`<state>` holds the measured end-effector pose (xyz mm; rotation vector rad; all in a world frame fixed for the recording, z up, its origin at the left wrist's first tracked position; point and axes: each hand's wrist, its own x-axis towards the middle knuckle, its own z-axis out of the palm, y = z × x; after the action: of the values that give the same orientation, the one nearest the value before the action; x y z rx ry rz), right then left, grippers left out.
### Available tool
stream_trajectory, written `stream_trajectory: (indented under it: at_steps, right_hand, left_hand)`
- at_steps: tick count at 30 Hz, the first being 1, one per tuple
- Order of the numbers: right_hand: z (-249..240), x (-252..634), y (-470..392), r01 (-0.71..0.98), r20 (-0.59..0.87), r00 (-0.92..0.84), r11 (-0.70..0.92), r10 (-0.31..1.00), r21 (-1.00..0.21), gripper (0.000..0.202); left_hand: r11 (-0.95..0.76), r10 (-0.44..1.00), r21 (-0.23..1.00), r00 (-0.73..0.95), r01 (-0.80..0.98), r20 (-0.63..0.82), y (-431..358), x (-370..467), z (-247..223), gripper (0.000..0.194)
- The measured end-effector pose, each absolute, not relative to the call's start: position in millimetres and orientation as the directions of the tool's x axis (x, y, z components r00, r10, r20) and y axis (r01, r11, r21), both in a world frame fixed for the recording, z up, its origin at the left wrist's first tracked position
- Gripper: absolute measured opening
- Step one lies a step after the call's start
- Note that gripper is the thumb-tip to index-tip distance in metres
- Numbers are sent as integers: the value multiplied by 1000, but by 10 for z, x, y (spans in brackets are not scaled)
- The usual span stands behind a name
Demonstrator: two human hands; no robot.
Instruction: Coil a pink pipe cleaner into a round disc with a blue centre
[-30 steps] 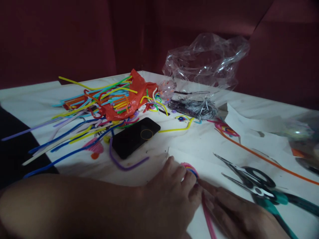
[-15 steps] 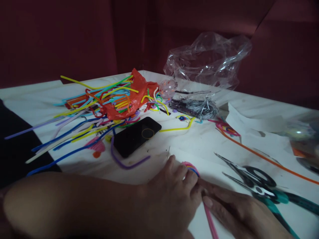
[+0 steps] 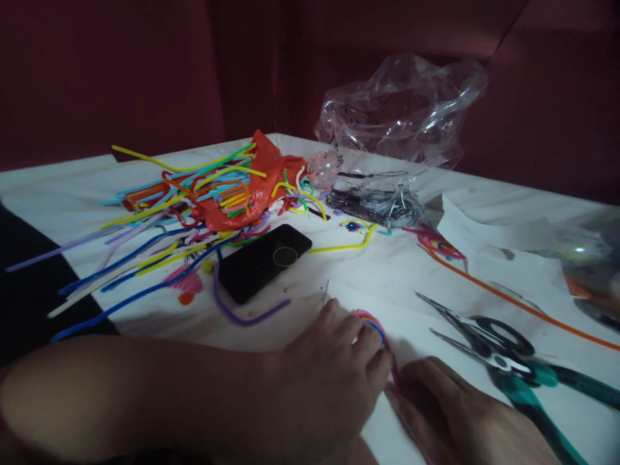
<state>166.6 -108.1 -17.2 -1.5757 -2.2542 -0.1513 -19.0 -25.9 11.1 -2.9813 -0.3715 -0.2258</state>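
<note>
My left hand [image 3: 341, 371] lies over a small curved piece of pipe cleaners [image 3: 372, 321], with bands of pink, yellow and blue. Its fingers are bent and hold the piece down on the white paper; most of the piece is hidden beneath them. A pink pipe cleaner [image 3: 396, 374] runs from the curve's right side toward me. My right hand [image 3: 443, 403] is closed on this strand just right of the left fingers, thumb and fingers pinched together. Pliers with teal handles [image 3: 506, 365] lie open beside the right hand.
Several loose pipe cleaners [image 3: 145, 261] spill from a red plastic bag [image 3: 264, 174] at the back left. A black phone [image 3: 261, 261] lies mid-table. Behind stand a crumpled clear bag [image 3: 392, 116] and a bundle of dark wires [image 3: 372, 202]. An orange pipe cleaner [image 3: 513, 297] stretches along the right.
My right hand has slid back a little from the left fingers and turned, gripping the pink strand. My left hand stays nearly in place. The view has shifted slightly.
</note>
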Motion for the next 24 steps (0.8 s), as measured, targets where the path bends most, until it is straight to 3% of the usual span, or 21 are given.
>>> stream_trajectory:
  at_steps: [6,15,21,24]
  right_hand:
    - [-151,1616,-1071,926,433,-314,374,845,-58,28]
    - [-179,1637,-1089,938,451,-308,346,837,-1,33]
    - [-196,1631,-1093,936,425,-311,351,850,-17,33]
    - [-216,1639,-1103,936,440,-310,352,843,-16,34]
  left_hand:
    - [-973,204,-77,964,219,169,-216,-209,111,36]
    - [-984,171,-26,975,177,145,-173,-217,127,23]
    - [-987,136,97,990,131,48,-108,-235,334,50]
    - [-986,125,106,992,125,-8,-93,-237,348,50]
